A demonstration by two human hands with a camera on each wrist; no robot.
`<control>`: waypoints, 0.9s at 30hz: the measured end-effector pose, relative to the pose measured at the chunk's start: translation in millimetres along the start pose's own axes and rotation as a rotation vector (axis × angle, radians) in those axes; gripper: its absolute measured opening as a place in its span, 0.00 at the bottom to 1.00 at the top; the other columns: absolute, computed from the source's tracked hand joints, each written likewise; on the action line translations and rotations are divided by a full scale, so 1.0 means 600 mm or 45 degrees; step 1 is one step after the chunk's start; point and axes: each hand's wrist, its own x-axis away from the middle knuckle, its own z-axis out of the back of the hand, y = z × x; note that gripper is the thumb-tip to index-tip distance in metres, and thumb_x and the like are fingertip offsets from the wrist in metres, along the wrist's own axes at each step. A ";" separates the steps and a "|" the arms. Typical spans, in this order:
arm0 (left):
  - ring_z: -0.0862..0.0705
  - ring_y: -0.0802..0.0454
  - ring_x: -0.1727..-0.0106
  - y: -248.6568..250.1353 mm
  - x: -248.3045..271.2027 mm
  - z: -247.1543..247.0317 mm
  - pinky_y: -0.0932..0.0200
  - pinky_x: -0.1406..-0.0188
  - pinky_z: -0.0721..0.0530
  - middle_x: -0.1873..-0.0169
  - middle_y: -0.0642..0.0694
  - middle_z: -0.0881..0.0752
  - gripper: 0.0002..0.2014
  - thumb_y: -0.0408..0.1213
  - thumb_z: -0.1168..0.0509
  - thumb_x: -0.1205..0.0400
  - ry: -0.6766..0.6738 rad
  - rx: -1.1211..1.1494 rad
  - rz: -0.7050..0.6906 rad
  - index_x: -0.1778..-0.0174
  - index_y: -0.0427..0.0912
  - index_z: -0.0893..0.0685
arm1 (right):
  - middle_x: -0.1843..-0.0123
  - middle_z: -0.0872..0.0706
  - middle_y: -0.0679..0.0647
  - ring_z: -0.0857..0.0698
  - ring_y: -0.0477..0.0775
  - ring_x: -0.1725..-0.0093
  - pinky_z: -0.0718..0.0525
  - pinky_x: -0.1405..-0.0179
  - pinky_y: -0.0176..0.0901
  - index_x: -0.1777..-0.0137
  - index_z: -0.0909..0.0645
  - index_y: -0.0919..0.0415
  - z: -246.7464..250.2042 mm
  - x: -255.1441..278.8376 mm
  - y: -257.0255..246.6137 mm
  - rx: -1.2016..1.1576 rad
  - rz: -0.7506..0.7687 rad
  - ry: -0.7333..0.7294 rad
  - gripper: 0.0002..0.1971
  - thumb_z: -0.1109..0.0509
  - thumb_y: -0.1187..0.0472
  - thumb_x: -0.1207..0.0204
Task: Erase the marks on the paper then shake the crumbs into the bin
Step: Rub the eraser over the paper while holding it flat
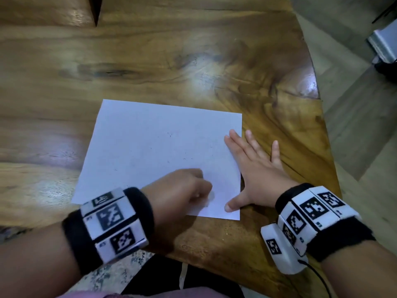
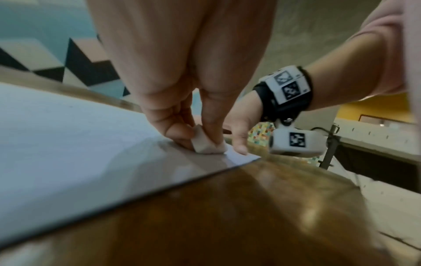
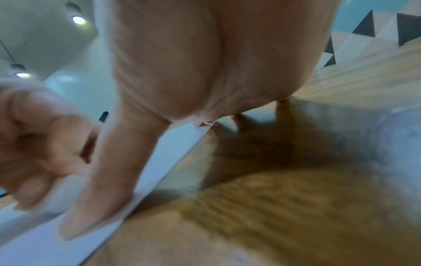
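Head view. Item: one white paper [image 1: 163, 155], lying flat on a wooden table [image 1: 150, 61], close to the table's near right edge. A few faint dark specks show on the paper, mostly around its middle. The left hand [image 1: 180, 190] sits over the paper's near right part, fingers curled under; what it holds is hidden from this angle. The right hand [image 1: 253, 177] lies flat with fingers spread and straight across the paper's right edge: thumb and first finger on the paper, the other fingers on the wood beside it. Both wrists carry black bands with white blocks printed in black-and-white squares. A grey object stands on the floor well to the right of the paper, too cropped to name.

Left wrist view. The left hand [image 2: 182, 100] pinches a small white eraser [image 2: 206, 145] between thumb and fingers; the eraser touches the paper [image 2: 68, 144] near its right corner. The right hand [image 2: 239, 129] presses on the paper just beyond the eraser. A wall of dark and pale triangles stands behind the paper.

Right wrist view. Blurred. The right hand [image 3: 182, 72] has its thumb [image 3: 100, 180] laid straight along the paper [image 3: 173, 144] edge, grasping nothing. The left hand [image 3: 34, 140] appears curled over the paper beside that thumb; the eraser cannot be made out here. Two ceiling lamps glow above the paper.
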 end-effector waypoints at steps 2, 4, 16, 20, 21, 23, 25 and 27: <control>0.20 0.49 0.59 -0.006 -0.007 0.003 0.58 0.59 0.25 0.60 0.48 0.22 0.04 0.34 0.36 0.27 0.000 -0.019 0.004 0.68 0.44 0.20 | 0.26 0.83 0.33 0.83 0.44 0.26 0.77 0.29 0.70 0.21 0.77 0.45 0.000 0.000 -0.001 0.008 0.000 0.006 0.74 0.21 0.30 0.51; 0.21 0.45 0.61 -0.011 -0.044 0.023 0.60 0.63 0.32 0.64 0.46 0.23 0.03 0.31 0.36 0.28 0.123 -0.069 -0.005 0.65 0.41 0.18 | 0.26 0.83 0.33 0.83 0.44 0.26 0.77 0.30 0.70 0.21 0.77 0.45 0.000 -0.001 -0.001 0.011 0.002 0.012 0.74 0.21 0.31 0.51; 0.22 0.47 0.62 -0.008 -0.050 0.033 0.62 0.63 0.34 0.65 0.45 0.20 0.03 0.32 0.34 0.27 0.097 -0.097 0.065 0.66 0.40 0.18 | 0.30 0.84 0.30 0.83 0.43 0.26 0.77 0.29 0.70 0.21 0.77 0.44 -0.001 -0.001 -0.002 -0.005 -0.002 0.013 0.74 0.20 0.31 0.52; 0.27 0.49 0.60 -0.006 -0.127 0.081 0.63 0.68 0.41 0.64 0.48 0.25 0.06 0.29 0.36 0.26 0.281 -0.180 0.184 0.57 0.38 0.17 | 0.30 0.85 0.31 0.83 0.43 0.26 0.78 0.29 0.70 0.22 0.78 0.44 0.000 -0.001 -0.002 -0.007 0.001 0.012 0.74 0.21 0.31 0.51; 0.27 0.49 0.60 -0.004 -0.133 0.085 0.62 0.69 0.41 0.65 0.49 0.24 0.05 0.29 0.36 0.26 0.273 -0.200 0.200 0.57 0.38 0.17 | 0.30 0.84 0.31 0.83 0.44 0.26 0.77 0.29 0.70 0.22 0.78 0.44 0.000 -0.001 -0.002 -0.006 0.000 0.010 0.74 0.21 0.31 0.52; 0.28 0.50 0.62 -0.005 -0.111 0.078 0.60 0.70 0.39 0.66 0.50 0.24 0.02 0.30 0.35 0.27 0.199 -0.209 0.165 0.61 0.39 0.18 | 0.30 0.84 0.30 0.83 0.43 0.26 0.77 0.29 0.70 0.22 0.77 0.44 0.001 -0.002 -0.002 -0.005 0.004 0.007 0.74 0.21 0.31 0.52; 0.27 0.51 0.64 -0.009 -0.078 0.062 0.66 0.71 0.37 0.67 0.51 0.23 0.05 0.32 0.34 0.27 0.045 -0.180 0.115 0.68 0.45 0.22 | 0.30 0.84 0.30 0.83 0.43 0.27 0.78 0.29 0.70 0.21 0.77 0.43 0.000 -0.002 0.000 -0.004 0.007 0.009 0.74 0.21 0.30 0.52; 0.25 0.53 0.63 -0.013 -0.073 0.060 0.68 0.67 0.33 0.67 0.52 0.21 0.05 0.31 0.34 0.27 -0.015 -0.175 0.113 0.66 0.45 0.18 | 0.30 0.83 0.29 0.83 0.42 0.27 0.78 0.29 0.70 0.21 0.77 0.44 0.000 -0.001 0.000 -0.008 0.008 0.005 0.74 0.21 0.31 0.51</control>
